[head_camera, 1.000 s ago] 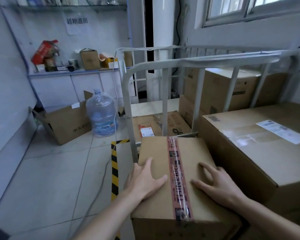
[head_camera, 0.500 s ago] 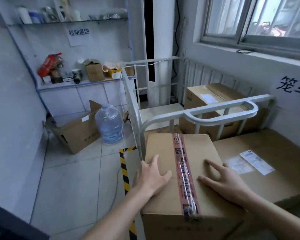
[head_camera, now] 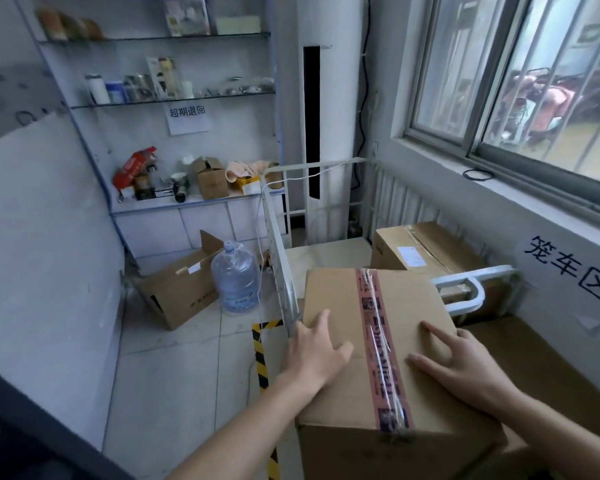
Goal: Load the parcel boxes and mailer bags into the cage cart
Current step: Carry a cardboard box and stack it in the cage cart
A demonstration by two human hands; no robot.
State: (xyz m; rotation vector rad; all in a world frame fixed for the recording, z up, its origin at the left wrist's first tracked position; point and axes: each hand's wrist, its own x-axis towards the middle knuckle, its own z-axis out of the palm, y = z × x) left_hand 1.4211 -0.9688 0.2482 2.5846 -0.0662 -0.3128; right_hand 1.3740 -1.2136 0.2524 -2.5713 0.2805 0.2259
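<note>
While view rises, left hand and right hand stay flat atop taped box, grip unclenched, fingers straight; box unmoved, likely placed by cage cart.

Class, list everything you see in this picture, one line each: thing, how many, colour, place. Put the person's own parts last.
taped box: one, brown with red tape, front centre
big box: one, brown, right of taped box
labelled box: one, brown, inside cage cart
cage cart: one, white bars, centre
open box: one, brown, floor, left
water jug: one, clear bluish, beside open box
hazard tape: one strip, yellow and black, floor
small box: one, brown, back ledge
glass shelves: two, clear, back wall
left grip: one, bare hand flat on taped box
right grip: one, bare hand flat on taped box
</note>
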